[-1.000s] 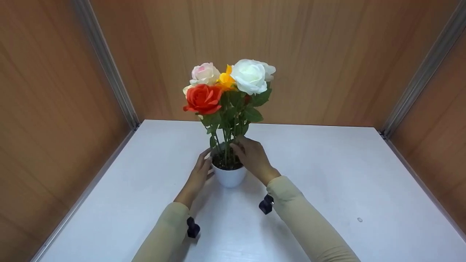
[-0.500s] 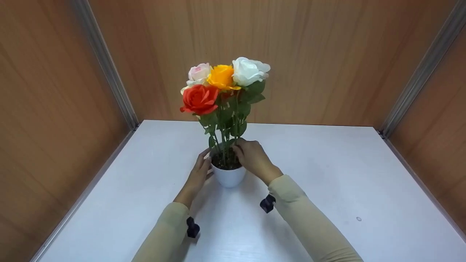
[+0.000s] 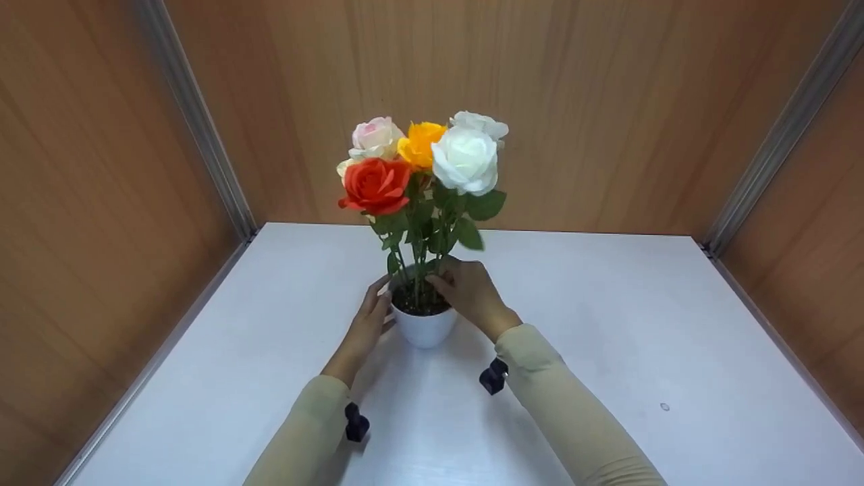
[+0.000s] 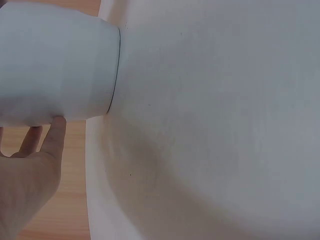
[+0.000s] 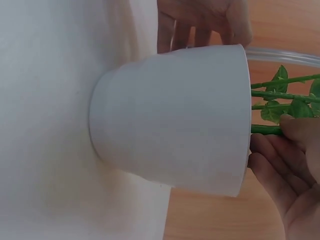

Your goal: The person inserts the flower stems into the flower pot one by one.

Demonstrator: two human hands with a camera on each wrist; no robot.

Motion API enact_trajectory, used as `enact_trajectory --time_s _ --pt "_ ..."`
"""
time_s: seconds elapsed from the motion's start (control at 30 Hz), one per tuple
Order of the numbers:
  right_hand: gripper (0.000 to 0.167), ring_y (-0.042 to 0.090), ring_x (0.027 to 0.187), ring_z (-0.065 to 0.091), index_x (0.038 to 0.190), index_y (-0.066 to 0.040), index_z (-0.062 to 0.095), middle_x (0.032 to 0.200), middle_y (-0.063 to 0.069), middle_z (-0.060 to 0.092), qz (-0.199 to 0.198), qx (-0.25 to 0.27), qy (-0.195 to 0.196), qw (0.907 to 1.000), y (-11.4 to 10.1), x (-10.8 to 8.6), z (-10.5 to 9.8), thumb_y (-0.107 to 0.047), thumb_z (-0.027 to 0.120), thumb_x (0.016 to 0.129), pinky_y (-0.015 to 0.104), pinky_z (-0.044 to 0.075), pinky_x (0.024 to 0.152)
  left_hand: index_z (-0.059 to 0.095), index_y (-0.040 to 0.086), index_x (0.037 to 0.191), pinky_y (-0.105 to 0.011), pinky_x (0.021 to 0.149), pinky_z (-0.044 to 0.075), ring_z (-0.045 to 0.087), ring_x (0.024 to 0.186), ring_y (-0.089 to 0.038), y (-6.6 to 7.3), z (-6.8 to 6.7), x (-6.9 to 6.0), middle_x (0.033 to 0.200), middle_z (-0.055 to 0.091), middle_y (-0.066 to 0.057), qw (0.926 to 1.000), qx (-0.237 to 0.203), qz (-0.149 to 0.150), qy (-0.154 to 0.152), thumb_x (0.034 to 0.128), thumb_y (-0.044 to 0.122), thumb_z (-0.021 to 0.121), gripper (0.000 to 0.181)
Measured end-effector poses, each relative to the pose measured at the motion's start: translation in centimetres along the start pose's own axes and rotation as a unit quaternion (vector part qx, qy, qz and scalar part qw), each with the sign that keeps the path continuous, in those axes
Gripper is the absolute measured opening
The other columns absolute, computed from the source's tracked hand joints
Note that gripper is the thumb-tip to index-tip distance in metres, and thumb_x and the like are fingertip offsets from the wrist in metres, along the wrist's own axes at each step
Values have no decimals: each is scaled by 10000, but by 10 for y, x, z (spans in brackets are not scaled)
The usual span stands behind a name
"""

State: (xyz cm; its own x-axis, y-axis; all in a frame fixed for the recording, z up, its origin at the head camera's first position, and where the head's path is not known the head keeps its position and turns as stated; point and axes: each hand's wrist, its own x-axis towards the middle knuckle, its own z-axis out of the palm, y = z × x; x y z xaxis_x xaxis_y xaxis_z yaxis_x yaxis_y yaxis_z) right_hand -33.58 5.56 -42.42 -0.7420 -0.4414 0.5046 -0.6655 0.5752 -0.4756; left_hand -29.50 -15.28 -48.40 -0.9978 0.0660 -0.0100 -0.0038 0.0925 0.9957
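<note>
Artificial roses stand in a white pot (image 3: 425, 331) of dark soil, their blooms red (image 3: 376, 185), orange (image 3: 423, 144), pale pink (image 3: 376, 135) and white (image 3: 466, 162). My left hand (image 3: 368, 320) lies against the pot's left side. In the left wrist view, fingertips (image 4: 58, 120) touch the pot wall. On the other side, my right hand (image 3: 472, 290) pinches a green rose stem (image 5: 266, 129) between thumb and fingers, just above the rim. Leaves hide which bloom that stem carries. The pot stands upright on the table.
The white tabletop (image 3: 607, 351) has wooden panels (image 3: 574, 121) behind and at both sides, joined by grey metal strips (image 3: 202, 128). A small ring-shaped mark (image 3: 665, 407) shows on the table at the right.
The white bloom swung back and upward, then came forward and lower. Orange and red blooms shifted left and back right. My right hand shifted slightly; my left hand stayed at the pot.
</note>
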Motion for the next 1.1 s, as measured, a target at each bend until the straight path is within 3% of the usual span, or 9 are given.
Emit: enact_trajectory --time_s 0.13,0.2,0.3,0.4,0.6,0.73,1.0,1.1 --pt "105 97 680 620 993 -73 723 770 0 696 250 -12 -112 9996 -1 2 0 -172 706 964 236 533 597 249 271 1584 -492 1139 370 372 1419 -378 -1 1 0 1579 343 -147 9999 68 30 98 1102 409 325 507" --pt "103 104 673 625 998 -70 722 758 -3 689 321 24 -158 9994 -2 3 1 -166 703 966 239 536 589 269 313 1571 -480 1132 382 386 1416 -355 -9 2 5 1573 361 -115 9998 96 24 181 1092 446 340 502" --pt "119 106 597 540 934 -56 689 674 -27 601 286 19 -206 9994 -1 2 1 -167 689 976 245 487 526 267 308 1572 -488 1131 382 390 1413 -358 -8 2 5 1571 361 -119 9998 107 8 186 1095 434 338 498" --pt "119 117 614 526 930 -47 688 680 -13 598 93 22 -155 9998 1 2 2 -147 665 989 275 499 562 281 314 1567 -484 1127 388 402 1405 -350 -8 3 6 1569 368 -108 9997 106 -21 236 1093 432 341 492" --pt "164 141 759 608 1063 -20 723 911 62 730 119 -12 -428 9990 0 0 -2 -124 604 1022 352 571 728 289 329 1563 -472 1129 389 400 1405 -339 -7 4 5 1562 375 -103 9996 123 -9 250 1092 435 344 485" --pt "183 151 793 619 1113 -10 715 975 76 736 241 -81 -633 9977 -2 -1 -4 -113 590 1027 363 576 762 290 327 1562 -475 1128 389 405 1403 -338 -8 4 5 1563 378 -102 9996 137 48 223 1092 441 346 487" --pt "177 150 727 586 1105 -23 716 835 25 687 278 -140 -570 9979 -1 -2 -4 -135 606 1023 333 557 698 268 320 1571 -476 1133 382 385 1418 -349 -10 4 6 1571 362 -111 9998 39 65 157 1092 446 338 500" --pt "174 139 770 622 1111 -45 719 881 25 712 265 -86 -546 9981 -1 -3 -4 -151 616 1019 327 569 730 254 315 1574 -481 1140 371 385 1418 -345 -10 3 6 1570 360 -117 9999 26 80 142 1093 444 332 504"
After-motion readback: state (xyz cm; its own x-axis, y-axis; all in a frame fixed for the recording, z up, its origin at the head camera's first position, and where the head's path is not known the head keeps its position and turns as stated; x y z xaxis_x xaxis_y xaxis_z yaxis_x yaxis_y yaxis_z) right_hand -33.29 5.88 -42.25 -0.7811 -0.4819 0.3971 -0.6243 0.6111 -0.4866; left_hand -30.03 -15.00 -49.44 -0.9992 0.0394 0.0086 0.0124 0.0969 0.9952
